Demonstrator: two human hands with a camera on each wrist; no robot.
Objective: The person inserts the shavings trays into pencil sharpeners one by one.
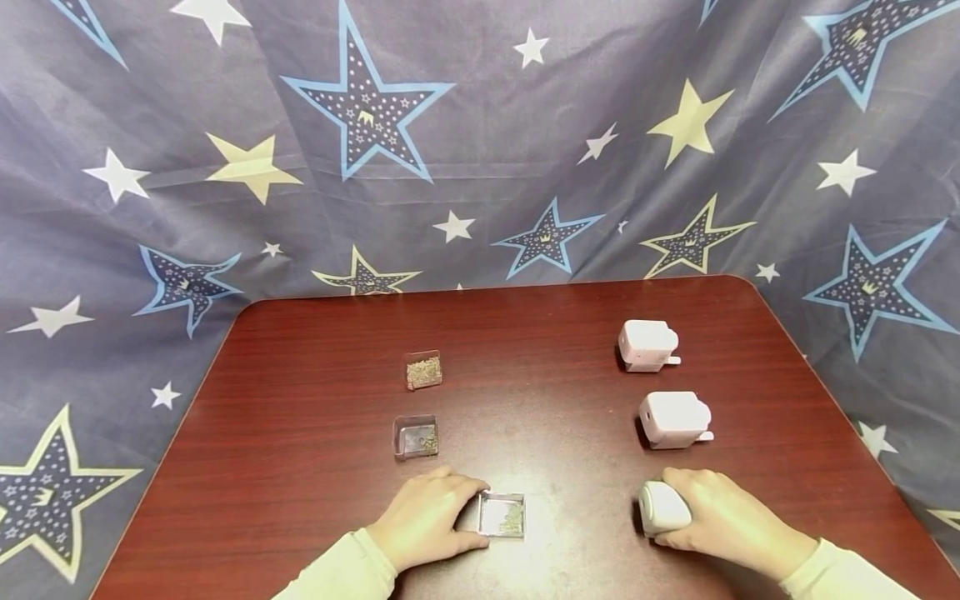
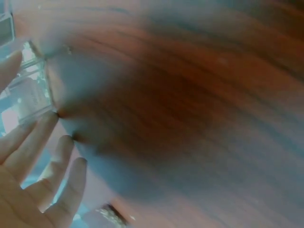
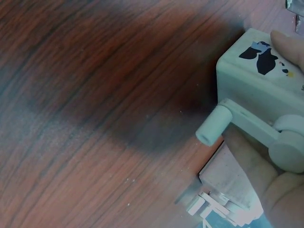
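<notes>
My left hand (image 1: 431,517) holds a small clear plastic drawer (image 1: 502,515) by its left end, thumb at the near corner and fingertips at the far one. A little greenish, crumbly matter lies in the drawer. My right hand (image 1: 720,512) grips a pale hand-crank pencil sharpener (image 1: 664,508) on the table's right side, fingers behind it and thumb in front. In the right wrist view, the sharpener's crank handle (image 3: 214,126) and a black cow-like sticker (image 3: 266,61) show. The left wrist view has the fingers (image 2: 40,142) right at the drawer's edge.
Beyond my left hand stand two more clear drawers: one with a few crumbs (image 1: 416,437), one fuller of tan bits (image 1: 423,372). Two pinkish-white crank sharpeners (image 1: 673,419) (image 1: 648,345) stand behind the held one. A star-patterned cloth (image 1: 480,150) hangs behind the brown table (image 1: 315,350).
</notes>
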